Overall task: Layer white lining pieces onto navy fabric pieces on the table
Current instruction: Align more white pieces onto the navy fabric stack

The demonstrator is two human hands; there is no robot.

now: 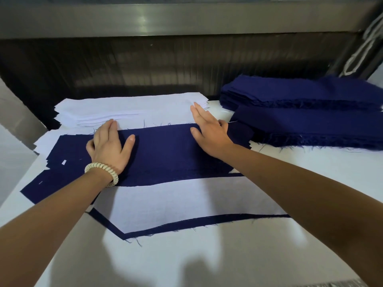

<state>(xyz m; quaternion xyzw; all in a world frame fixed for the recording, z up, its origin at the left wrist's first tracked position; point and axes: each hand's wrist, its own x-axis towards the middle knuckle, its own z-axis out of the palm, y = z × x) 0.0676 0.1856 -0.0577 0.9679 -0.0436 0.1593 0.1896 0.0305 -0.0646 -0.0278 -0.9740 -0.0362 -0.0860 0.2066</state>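
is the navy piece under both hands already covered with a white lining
No, the navy piece under the left hand and right hand shows bare blue cloth, with no white layer on top.

The navy pieces (pixel 165 150) are matt woven cloth with frayed, thready edges — the white lining (pixel 186 201) is smooth and matt. Behind, a metal rail (pixel 145 19) looks brushed and faintly glossy.

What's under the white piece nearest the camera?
A navy piece shows as a border along the near and left edges of the white lining piece; the rest is covered.
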